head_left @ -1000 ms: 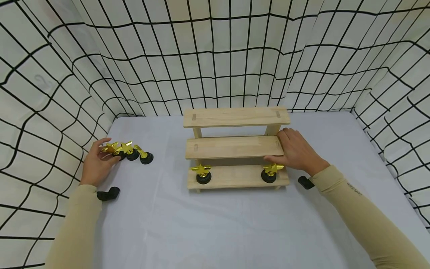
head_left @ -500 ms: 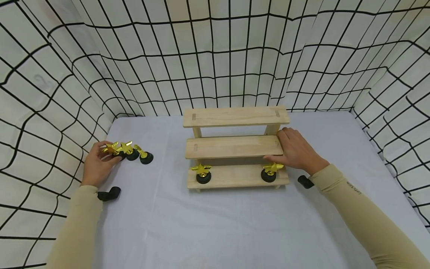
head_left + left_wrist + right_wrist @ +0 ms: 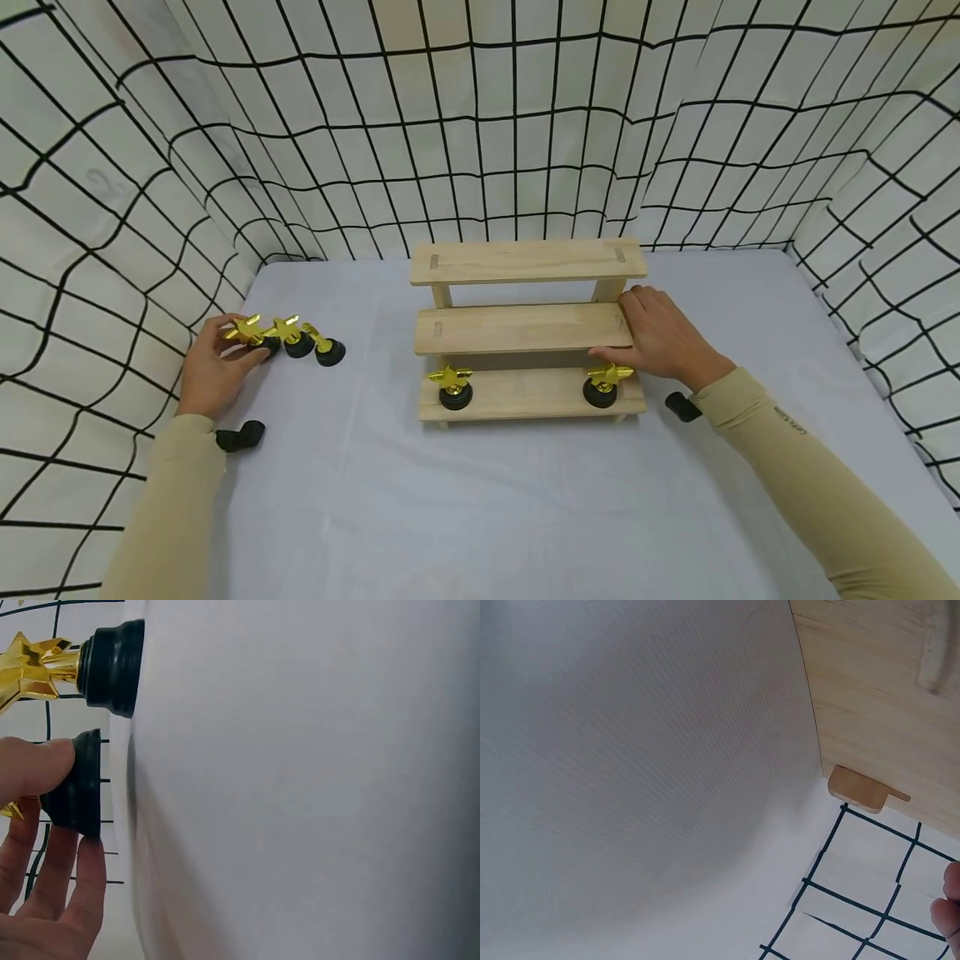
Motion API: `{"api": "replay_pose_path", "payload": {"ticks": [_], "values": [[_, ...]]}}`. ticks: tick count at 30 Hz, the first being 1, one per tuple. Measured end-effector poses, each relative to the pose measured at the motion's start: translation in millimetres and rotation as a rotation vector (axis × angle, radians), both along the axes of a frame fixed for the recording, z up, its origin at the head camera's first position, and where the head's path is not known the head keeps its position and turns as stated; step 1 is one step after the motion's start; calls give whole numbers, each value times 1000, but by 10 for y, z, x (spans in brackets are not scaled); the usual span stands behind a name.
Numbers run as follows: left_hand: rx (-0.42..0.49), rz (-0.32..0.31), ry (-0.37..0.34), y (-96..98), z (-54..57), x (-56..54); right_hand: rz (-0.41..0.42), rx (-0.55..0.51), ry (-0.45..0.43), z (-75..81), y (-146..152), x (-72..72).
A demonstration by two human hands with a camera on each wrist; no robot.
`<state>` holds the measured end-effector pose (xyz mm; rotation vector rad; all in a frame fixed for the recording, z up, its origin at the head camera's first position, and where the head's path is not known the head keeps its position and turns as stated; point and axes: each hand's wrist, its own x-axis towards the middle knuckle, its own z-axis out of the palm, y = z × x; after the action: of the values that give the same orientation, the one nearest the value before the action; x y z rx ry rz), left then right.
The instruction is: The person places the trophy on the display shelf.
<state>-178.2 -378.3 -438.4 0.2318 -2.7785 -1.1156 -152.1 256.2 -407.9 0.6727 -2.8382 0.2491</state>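
My left hand (image 3: 212,367) pinches the black base of a small gold star trophy (image 3: 247,331), thumb on one side and fingers on the other. In the left wrist view this trophy's base (image 3: 84,784) hangs slightly off the white tablecloth. Two more star trophies, a middle one (image 3: 291,335) and a right one (image 3: 327,347), stand close beside it. My right hand (image 3: 667,342) grips the right end of the middle board of a three-tier wooden stand (image 3: 517,327). On its lowest board are a left trophy (image 3: 453,392) and a right trophy (image 3: 602,389), one near each end.
Black grid netting (image 3: 480,117) over pale walls surrounds the table on the back and sides. White cloth (image 3: 420,508) covers the tabletop. A black strap piece (image 3: 240,437) sits at my left wrist and another (image 3: 682,407) at my right wrist.
The trophy in my left hand has shifted slightly left, away from the one beside it. My right hand and the stand stay where they were.
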Motion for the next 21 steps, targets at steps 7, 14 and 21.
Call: {"api": "replay_pose_path", "payload": {"ticks": [7,14,21], "values": [[-24,-13,-3,-1,102,65,2,5,11,4,-3,8],[-58,-30,26,-4,192,108,-2,4,14,-1,4,17],[-74,-32,66,-20,254,157,4,1,18,-2,-2,10]]}}
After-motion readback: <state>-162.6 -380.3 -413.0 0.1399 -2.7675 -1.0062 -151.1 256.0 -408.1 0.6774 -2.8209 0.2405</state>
